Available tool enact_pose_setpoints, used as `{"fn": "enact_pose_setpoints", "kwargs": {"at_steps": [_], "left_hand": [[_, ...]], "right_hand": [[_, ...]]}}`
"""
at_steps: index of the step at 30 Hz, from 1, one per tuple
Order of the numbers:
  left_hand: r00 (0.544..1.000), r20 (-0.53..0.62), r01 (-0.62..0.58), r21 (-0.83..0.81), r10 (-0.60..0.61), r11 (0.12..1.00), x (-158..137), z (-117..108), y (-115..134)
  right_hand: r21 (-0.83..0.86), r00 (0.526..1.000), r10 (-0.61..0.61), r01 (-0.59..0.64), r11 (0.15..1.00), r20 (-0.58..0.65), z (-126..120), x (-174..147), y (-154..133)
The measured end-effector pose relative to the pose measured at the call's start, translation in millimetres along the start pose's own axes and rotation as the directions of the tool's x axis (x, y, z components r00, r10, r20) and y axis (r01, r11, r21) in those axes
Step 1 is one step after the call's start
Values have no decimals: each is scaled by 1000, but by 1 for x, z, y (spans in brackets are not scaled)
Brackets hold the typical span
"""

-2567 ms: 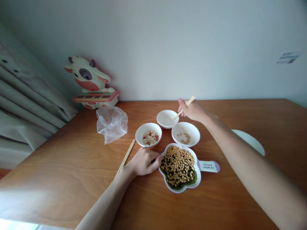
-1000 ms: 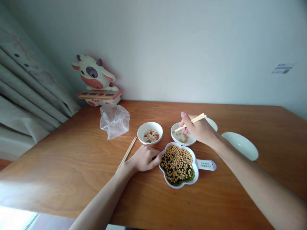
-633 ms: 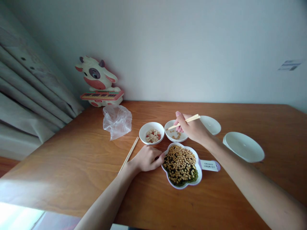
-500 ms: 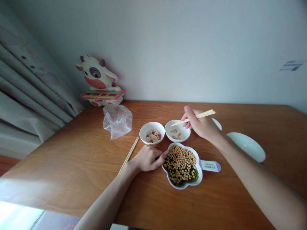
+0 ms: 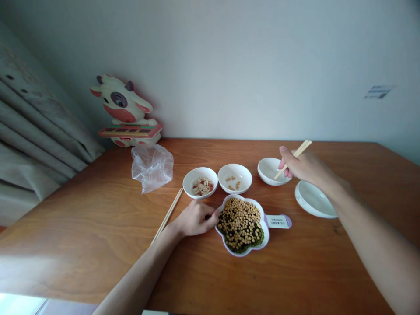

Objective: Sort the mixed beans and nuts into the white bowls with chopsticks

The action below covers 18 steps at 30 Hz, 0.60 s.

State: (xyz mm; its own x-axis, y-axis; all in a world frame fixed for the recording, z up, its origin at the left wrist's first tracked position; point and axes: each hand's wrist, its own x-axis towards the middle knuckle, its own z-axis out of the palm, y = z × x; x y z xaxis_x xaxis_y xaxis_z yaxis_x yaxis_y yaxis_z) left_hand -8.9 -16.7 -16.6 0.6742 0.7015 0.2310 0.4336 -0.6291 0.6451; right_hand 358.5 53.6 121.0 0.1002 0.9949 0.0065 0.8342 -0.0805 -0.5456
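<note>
My left hand [image 5: 198, 217] grips the left rim of a flower-shaped dish [image 5: 264, 245] with a labelled handle. Inside lie soybeans [image 5: 243, 214], with green and dark beans among them. A pair of chopsticks [image 5: 293, 159] is held in my right hand [image 5: 298, 165], their tips over a white bowl [image 5: 269, 169] at the right. No bean can be made out at the tips. Left of that bowl, another white bowl [image 5: 246, 186] contains several soybeans. A third bowl [image 5: 188, 183] holds pale and reddish nuts or seeds.
A larger white bowl [image 5: 315, 199] sits under my right forearm. Second chopsticks [image 5: 167, 215] lie left of my left hand. A clear plastic bag [image 5: 152, 168] and a cow toy keyboard [image 5: 126, 113] stand at the back left, before the wall.
My right hand has moved right with the chopsticks, from the bowl with soybeans to the bowl right of it. My left hand stays on the dish rim. The view has shifted slightly.
</note>
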Motion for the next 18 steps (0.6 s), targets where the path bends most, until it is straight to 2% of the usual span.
{"fn": "enact_pose_setpoints", "kwargs": {"at_steps": [5,11,15,18], "left_hand": [[1000,-11,11,16,-11,1000,1,1,1],[1000,-12,8,56,-7,998,2,1,2],[1000,6,-5,97,4,995,3,-1,3],[1000,18,-20,128,17,992,3,-2,3]], "right_hand": [[94,1000,16,-17,995,18,-7,-6,3],[231,993,-11,-18,973,121,-5,-10,10],[245,976,-37,-17,969,215,-4,-16,6],[194,979,-57,18,981,198,-12,-26,2]]}}
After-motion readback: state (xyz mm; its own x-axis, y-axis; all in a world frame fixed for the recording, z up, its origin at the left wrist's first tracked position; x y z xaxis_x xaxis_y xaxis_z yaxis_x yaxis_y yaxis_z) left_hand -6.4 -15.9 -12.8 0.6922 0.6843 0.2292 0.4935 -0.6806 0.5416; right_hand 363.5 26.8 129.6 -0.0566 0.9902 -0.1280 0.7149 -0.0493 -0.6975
